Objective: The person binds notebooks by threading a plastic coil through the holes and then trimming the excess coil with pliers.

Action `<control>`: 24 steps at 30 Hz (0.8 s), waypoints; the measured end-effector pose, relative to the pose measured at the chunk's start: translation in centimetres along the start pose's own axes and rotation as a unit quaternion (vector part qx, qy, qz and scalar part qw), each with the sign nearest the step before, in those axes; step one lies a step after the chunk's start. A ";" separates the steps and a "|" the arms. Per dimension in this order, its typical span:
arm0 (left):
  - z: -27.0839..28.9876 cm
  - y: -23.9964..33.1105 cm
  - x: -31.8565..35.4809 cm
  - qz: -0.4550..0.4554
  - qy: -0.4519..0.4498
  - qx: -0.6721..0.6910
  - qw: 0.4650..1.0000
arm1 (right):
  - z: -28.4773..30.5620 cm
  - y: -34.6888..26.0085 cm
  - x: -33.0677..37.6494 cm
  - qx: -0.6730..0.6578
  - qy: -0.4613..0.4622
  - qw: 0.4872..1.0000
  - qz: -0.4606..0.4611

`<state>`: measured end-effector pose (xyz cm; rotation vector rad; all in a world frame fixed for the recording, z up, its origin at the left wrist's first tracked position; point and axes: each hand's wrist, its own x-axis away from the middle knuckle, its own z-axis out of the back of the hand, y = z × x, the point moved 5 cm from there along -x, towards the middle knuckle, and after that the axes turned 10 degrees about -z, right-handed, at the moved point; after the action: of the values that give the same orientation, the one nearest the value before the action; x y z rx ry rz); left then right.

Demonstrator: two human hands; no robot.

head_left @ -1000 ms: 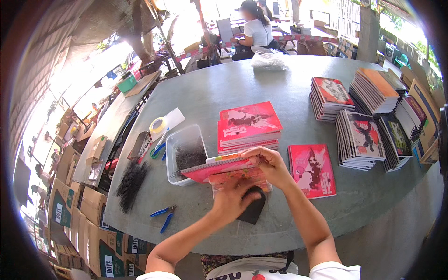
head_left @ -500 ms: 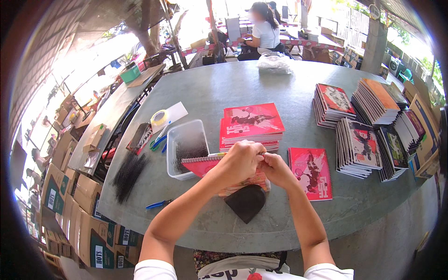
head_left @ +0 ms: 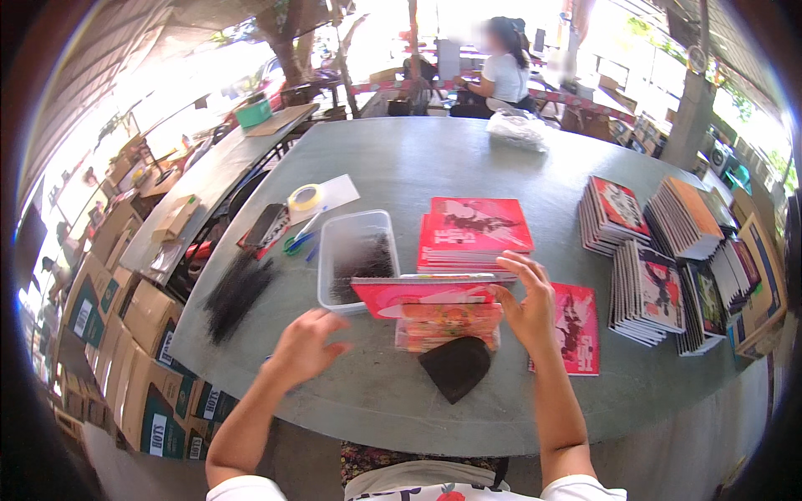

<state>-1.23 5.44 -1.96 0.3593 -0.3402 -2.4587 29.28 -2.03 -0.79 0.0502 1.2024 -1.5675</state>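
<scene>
A pink-red spiral notebook (head_left: 393, 297) stands tilted with its coil edge up, against a low block with a colourful wrapping (head_left: 447, 327). My right hand (head_left: 530, 305) is at its right end, fingers spread and raised, the thumb touching the notebook's corner. My left hand (head_left: 305, 346) is off the notebook, low over the table's left part, fingers loosely bent and apart with nothing in them. Pliers with blue handles are almost wholly hidden under this hand. A black rounded piece (head_left: 455, 367) lies in front of the block.
Behind the notebook are a clear plastic tub (head_left: 357, 222) of black coils and a stack of pink notebooks (head_left: 476, 224). One pink notebook (head_left: 576, 330) lies right. Notebook piles (head_left: 647, 288) crowd the far right. Loose black coils (head_left: 238, 301), tape (head_left: 305, 198) and scissors (head_left: 296, 242) lie left.
My left hand has left the notebook's coil end and moved left and down toward the pliers. My right hand has opened its pinch and spread its fingers at the notebook's right end.
</scene>
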 end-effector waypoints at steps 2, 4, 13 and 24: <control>-1.7 -7.5 7.0 0.147 -0.109 -0.036 0.982 | -0.5 -3.4 -0.4 0.068 0.004 0.996 0.059; -2.9 -11.5 11.1 0.234 -0.145 -0.059 0.959 | -2.6 -5.6 -1.0 0.134 0.012 0.984 0.114; -7.1 -9.9 7.4 0.118 -0.040 -0.115 0.986 | -15.5 -10.5 -3.4 0.097 -0.277 0.950 0.112; -4.3 -3.6 -2.3 0.130 0.031 0.516 0.846 | -14.4 -10.1 -3.6 0.099 -0.270 0.957 0.041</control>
<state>0.05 8.97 -6.74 0.7587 -1.5710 -1.7821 15.49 9.29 0.90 -0.1852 0.6065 -1.4936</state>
